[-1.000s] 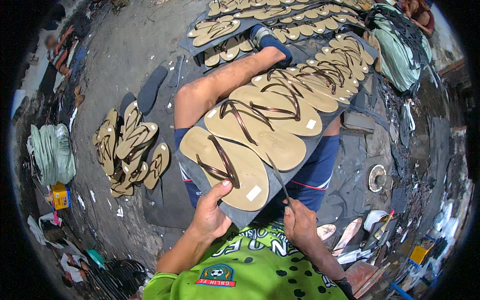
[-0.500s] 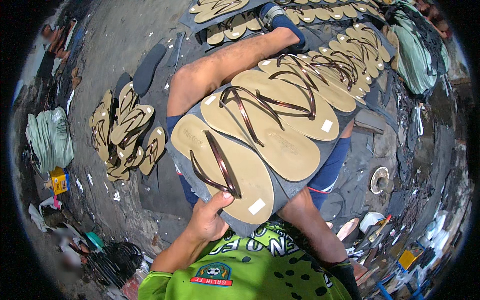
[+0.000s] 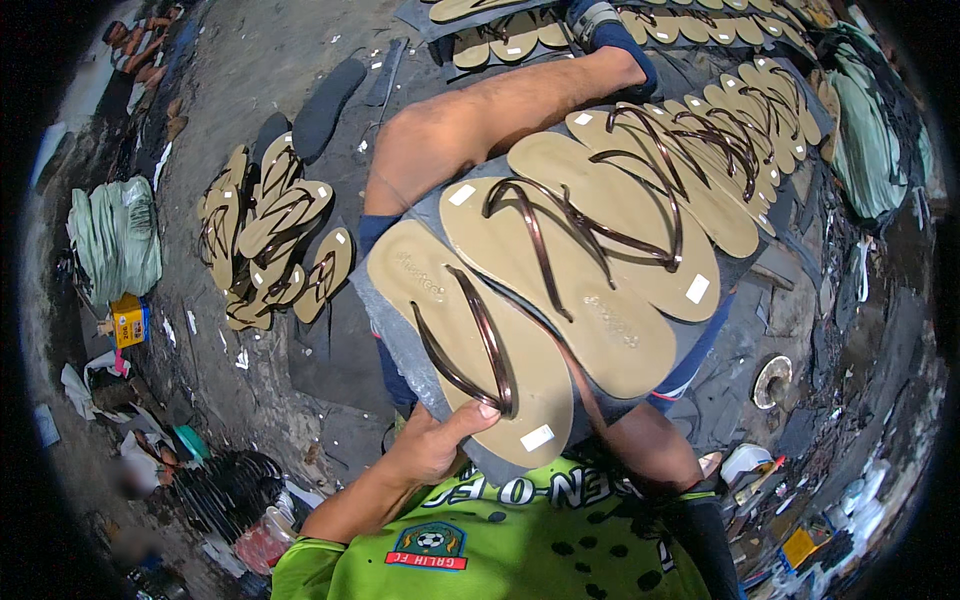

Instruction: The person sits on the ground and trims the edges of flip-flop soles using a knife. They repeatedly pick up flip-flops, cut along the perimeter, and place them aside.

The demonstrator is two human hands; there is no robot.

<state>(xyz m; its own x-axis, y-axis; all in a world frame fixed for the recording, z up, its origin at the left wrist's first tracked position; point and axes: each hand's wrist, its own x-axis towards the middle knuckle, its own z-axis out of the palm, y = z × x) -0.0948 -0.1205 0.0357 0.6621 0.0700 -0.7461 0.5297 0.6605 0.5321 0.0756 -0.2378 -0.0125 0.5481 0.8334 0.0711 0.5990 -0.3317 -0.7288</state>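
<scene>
One hand (image 3: 432,452) on tan sandal (image 3: 470,340)

Overlapping sandals (image 3: 560,290) crowd the lap board (image 3: 400,330); left floor (image 3: 250,90) open.

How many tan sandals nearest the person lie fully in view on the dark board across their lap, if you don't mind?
3: nearest sandal under the left hand, middle sandal, third sandal; more overlap beyond, partly hidden.
</scene>
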